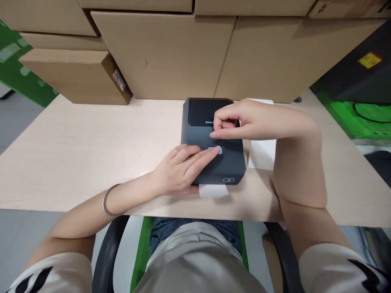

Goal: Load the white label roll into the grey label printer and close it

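Observation:
A dark grey label printer (214, 162) with a glossy black panel sits on the light wooden table. Its small light-blue button (220, 150) lies under the outstretched fingertips of my left hand (186, 167), which rests flat over the printer's front left part. A white paper strip (213, 191) sticks out from the printer's front edge. Over the printer's right side, my right hand (235, 120) is bent in from the right with its fingers curled and the thumb close to them. Nothing shows in it; whether it touches the printer I cannot tell.
White paper (262, 154) lies on the table (91, 142) to the printer's right, partly under my right forearm. Large cardboard boxes (171, 57) form a wall behind the table, and a smaller box (73, 75) stands at the back left. Black chair armrests (106, 252) flank me.

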The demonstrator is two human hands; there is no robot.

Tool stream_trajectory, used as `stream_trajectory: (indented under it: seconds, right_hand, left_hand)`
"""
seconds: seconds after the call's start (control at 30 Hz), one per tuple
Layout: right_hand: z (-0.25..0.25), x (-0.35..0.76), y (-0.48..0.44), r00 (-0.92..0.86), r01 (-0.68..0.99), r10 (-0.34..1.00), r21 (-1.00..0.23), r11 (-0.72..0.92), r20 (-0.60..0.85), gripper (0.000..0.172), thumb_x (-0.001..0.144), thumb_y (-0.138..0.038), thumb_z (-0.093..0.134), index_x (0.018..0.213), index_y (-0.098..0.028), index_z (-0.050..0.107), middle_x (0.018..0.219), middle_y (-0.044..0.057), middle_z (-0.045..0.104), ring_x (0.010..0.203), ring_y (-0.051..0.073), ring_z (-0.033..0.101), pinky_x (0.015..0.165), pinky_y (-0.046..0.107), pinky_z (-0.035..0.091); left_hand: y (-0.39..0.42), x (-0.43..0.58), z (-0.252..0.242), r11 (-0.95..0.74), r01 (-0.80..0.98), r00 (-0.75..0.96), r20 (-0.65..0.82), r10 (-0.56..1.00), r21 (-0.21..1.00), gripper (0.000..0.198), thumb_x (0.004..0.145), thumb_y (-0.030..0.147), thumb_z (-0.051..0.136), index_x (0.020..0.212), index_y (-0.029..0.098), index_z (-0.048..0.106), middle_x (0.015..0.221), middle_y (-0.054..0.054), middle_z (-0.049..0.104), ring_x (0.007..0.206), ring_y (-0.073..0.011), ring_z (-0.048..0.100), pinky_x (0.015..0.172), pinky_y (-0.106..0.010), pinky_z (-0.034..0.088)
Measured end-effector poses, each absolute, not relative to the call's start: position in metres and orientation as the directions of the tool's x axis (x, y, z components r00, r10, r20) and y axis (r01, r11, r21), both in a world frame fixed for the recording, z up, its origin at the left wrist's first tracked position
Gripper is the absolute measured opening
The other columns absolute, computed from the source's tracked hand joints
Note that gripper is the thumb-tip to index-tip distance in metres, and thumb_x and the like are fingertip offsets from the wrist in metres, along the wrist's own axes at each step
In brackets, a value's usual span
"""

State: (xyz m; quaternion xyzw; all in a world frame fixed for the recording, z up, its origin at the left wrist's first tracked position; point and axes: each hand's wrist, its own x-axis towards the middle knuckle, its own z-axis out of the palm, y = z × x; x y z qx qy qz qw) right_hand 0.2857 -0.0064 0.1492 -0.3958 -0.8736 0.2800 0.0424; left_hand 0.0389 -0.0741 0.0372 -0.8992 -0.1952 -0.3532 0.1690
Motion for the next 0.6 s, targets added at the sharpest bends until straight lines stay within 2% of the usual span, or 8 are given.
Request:
stream_trajectory:
  seconds: [0.1,0.2,0.27,0.33,0.4,0.47,0.53,0.6]
  right_hand:
    - [0.151,0.289,-0.010,-0.682,0.673,0.718,-0.504,0.541,-0.139,0.039,0.095,-0.060,0.061,0.086,-0.023,0.068,0.074,-0.002,0.061,0.065,0.012,0.050,0.065,0.030,0.030]
    - [0.150,0.295,-0.019,-0.699,0.656,0.714,-0.424,0.624,-0.030,0.040,0.089,-0.062,0.068,0.099,-0.023,0.070,0.089,0.002,0.067,0.076,0.017,0.058,0.071,0.031,0.039]
    - [0.145,0.298,-0.029,-0.724,0.626,0.685,-0.345,0.700,0.077,0.048,0.086,-0.062,0.072,0.112,-0.022,0.070,0.104,0.007,0.070,0.091,0.023,0.064,0.081,0.036,0.047]
    - [0.137,0.298,-0.041,-0.764,0.581,0.624,-0.249,0.775,0.162,0.060,0.086,-0.061,0.074,0.128,-0.020,0.067,0.123,0.012,0.069,0.112,0.032,0.066,0.098,0.046,0.051]
    - [0.129,0.294,-0.055,-0.800,0.543,0.558,-0.130,0.830,0.220,0.077,0.084,-0.061,0.078,0.146,-0.019,0.058,0.142,0.017,0.064,0.133,0.039,0.060,0.116,0.060,0.044]
    - [0.124,0.289,-0.067,-0.802,0.554,0.544,-0.031,0.832,0.247,0.090,0.084,-0.059,0.080,0.158,-0.018,0.048,0.157,0.020,0.055,0.147,0.044,0.051,0.127,0.070,0.033]
    - [0.127,0.285,-0.077,-0.771,0.603,0.575,0.023,0.797,0.274,0.092,0.086,-0.057,0.079,0.162,-0.020,0.043,0.162,0.019,0.052,0.153,0.045,0.046,0.132,0.072,0.025]
    - [0.138,0.283,-0.081,-0.740,0.642,0.596,0.061,0.764,0.312,0.084,0.089,-0.055,0.075,0.161,-0.020,0.047,0.160,0.018,0.053,0.152,0.046,0.049,0.135,0.072,0.018]
  left_hand:
    - [-0.072,0.038,0.037,-0.872,0.462,0.674,0.703,0.226,-0.162,0.079,0.109,0.060,0.048,0.165,0.005,0.036,0.122,-0.009,0.082,0.105,-0.0228,0.064,0.107,-0.033,0.049]
    - [-0.068,0.035,0.029,-0.874,0.435,0.668,0.729,0.152,-0.216,0.068,0.112,0.057,0.040,0.160,0.009,0.045,0.127,-0.009,0.081,0.109,-0.0214,0.066,0.113,-0.034,0.049]
    - [-0.063,0.033,0.018,-0.872,0.411,0.652,0.754,0.079,-0.265,0.058,0.112,0.055,0.037,0.155,0.019,0.052,0.134,-0.007,0.078,0.118,-0.0197,0.067,0.119,-0.035,0.047]
    - [-0.059,0.030,0.005,-0.862,0.410,0.602,0.798,0.008,-0.300,0.052,0.108,0.061,0.046,0.147,0.030,0.058,0.137,-0.003,0.076,0.129,-0.0198,0.066,0.123,-0.037,0.046]
    - [-0.056,0.028,-0.008,-0.840,0.447,0.525,0.850,-0.032,-0.308,0.056,0.098,0.072,0.058,0.141,0.036,0.060,0.135,-0.002,0.075,0.137,-0.0229,0.063,0.125,-0.042,0.045]
    - [-0.055,0.026,-0.019,-0.802,0.511,0.468,0.883,-0.043,-0.310,0.065,0.091,0.081,0.060,0.142,0.041,0.058,0.134,-0.002,0.073,0.142,-0.0272,0.061,0.128,-0.049,0.042]
    - [-0.055,0.025,-0.026,-0.745,0.575,0.453,0.890,-0.055,-0.339,0.072,0.088,0.087,0.058,0.147,0.047,0.052,0.134,-0.003,0.071,0.145,-0.0304,0.059,0.130,-0.056,0.038]
    - [-0.056,0.024,-0.028,-0.706,0.597,0.460,0.884,-0.089,-0.381,0.074,0.084,0.090,0.061,0.146,0.049,0.053,0.132,-0.002,0.071,0.148,-0.0323,0.056,0.132,-0.060,0.034]
